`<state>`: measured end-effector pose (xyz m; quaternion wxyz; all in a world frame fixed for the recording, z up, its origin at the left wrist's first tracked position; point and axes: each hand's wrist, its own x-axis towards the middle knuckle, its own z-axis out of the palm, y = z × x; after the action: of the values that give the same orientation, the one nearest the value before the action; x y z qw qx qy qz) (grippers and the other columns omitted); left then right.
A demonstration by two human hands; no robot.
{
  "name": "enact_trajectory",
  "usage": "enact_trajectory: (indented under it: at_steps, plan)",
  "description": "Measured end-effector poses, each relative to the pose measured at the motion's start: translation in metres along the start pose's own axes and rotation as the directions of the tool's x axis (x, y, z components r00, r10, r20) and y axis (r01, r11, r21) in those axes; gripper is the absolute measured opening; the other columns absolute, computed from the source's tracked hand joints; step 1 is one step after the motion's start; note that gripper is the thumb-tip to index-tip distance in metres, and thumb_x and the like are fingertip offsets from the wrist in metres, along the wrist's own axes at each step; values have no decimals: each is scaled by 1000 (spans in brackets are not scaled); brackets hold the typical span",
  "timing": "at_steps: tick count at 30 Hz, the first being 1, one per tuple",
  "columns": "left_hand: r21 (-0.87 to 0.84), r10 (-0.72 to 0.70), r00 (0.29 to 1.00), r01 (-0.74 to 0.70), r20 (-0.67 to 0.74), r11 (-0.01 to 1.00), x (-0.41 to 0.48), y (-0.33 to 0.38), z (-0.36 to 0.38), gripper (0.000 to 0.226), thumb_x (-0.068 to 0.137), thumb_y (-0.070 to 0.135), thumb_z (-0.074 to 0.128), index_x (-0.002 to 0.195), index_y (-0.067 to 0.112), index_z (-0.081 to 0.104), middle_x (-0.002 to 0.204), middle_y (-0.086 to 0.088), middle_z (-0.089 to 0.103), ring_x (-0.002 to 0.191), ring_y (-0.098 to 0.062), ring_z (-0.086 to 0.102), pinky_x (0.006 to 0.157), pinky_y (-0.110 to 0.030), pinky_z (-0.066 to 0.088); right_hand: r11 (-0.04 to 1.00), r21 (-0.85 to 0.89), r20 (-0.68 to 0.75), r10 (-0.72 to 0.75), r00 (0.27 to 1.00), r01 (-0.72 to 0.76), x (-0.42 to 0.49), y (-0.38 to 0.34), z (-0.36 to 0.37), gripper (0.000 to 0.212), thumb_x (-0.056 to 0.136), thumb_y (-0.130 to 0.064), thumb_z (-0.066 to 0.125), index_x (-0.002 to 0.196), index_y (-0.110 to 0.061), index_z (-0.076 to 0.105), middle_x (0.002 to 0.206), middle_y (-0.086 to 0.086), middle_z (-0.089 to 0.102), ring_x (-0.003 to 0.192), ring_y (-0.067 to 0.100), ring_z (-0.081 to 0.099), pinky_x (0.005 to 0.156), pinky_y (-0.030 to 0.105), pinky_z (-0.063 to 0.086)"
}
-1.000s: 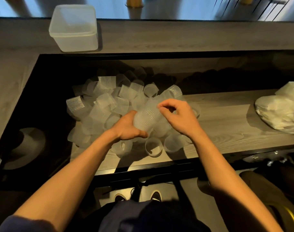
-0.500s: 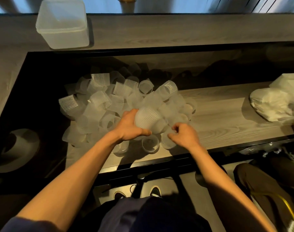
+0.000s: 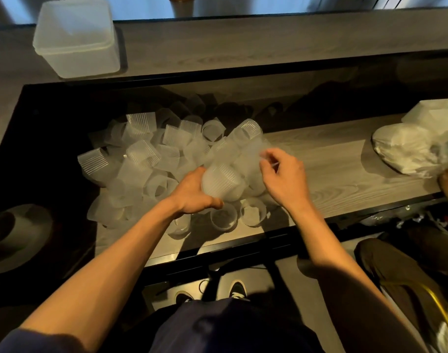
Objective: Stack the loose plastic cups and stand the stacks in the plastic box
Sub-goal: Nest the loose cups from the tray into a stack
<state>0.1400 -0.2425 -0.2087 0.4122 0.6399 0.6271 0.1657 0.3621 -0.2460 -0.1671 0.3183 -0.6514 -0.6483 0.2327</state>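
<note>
Left hand (image 3: pixel 192 193) grips the cup stack (image 3: pixel 221 183) steady so right hand (image 3: pixel 284 179), pinching a blurry loose cup (image 3: pixel 251 151), can nest it. Plastic box (image 3: pixel 75 39) waits at the bench's far-left corner.

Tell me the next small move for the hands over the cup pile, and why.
Probably nest the two: the right hand pinches a blurred translucent plastic cup beside the ribbed translucent cup gripped by the left hand. The pile of loose cups is unstacked, so the translucent plastic box on the ledge can wait.
</note>
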Motion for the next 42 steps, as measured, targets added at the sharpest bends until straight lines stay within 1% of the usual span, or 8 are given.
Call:
enact_trajectory:
  at_steps: [7,13,17,19,21,28,34,42]
  plan:
    - [33,20,1000,-21,20,999,-3,9,1,88,65,21,93,139,14,44,120,-2,51,109,-23,53,84,-36,50,983,49,245,-186,951,179,-4,-14,3,32,104,-15,52,132,-17,67,127,-2,70,116,4,60,92,4,36]
    - [-37,-10,1000,10,-2,999,-8,12,0,82,68,27,92,134,16,43,112,2,53,102,-20,57,74,-32,53,959,160,324,-275,905,234,-11,-7,25,35,106,-18,52,139,-18,62,124,-4,63,108,2,57,94,9,42]
    - [-100,-46,998,41,-50,994,-13,3,-6,77,70,20,91,131,17,46,112,4,53,106,-21,56,83,-37,55,951,308,145,-67,987,20,-11,10,44,34,107,-23,49,140,-22,60,117,-5,51,98,0,54,93,21,49]
    - [-145,-93,993,81,-79,986,-15,-3,-9,74,72,18,90,130,17,45,112,3,52,99,-15,54,75,-28,51,989,141,115,21,993,-37,-14,25,57,28,104,-20,53,130,-21,65,118,-3,52,97,0,54,98,29,50]
    - [-166,-117,989,100,-95,981,-17,-8,-10,74,72,16,89,131,17,44,113,2,51,99,-15,52,68,-22,44,995,-95,322,32,946,-2,-23,41,73,29,99,-21,60,128,-21,66,120,1,49,95,13,58,98,39,52]
    - [-190,-151,984,132,-91,973,-20,-17,-10,85,69,19,91,139,16,43,122,-2,54,112,-23,54,82,-34,53,870,-469,604,192,774,150,-40,54,115,54,87,-32,77,138,-32,59,160,12,13,117,36,62,101,41,53]
    - [-213,-189,976,162,-112,964,-28,-19,-15,100,48,43,89,135,23,45,122,1,56,112,-24,57,95,-50,55,836,-493,622,144,769,242,-34,49,124,36,92,-30,67,127,-20,61,137,9,45,116,38,60,91,42,51]
    - [-197,-166,980,142,-111,970,-25,-30,-24,84,70,21,90,139,17,42,124,-2,53,111,-22,53,76,-28,48,938,-335,515,103,851,89,-2,4,49,72,84,-52,76,141,-19,47,121,4,64,111,26,63,82,32,48]
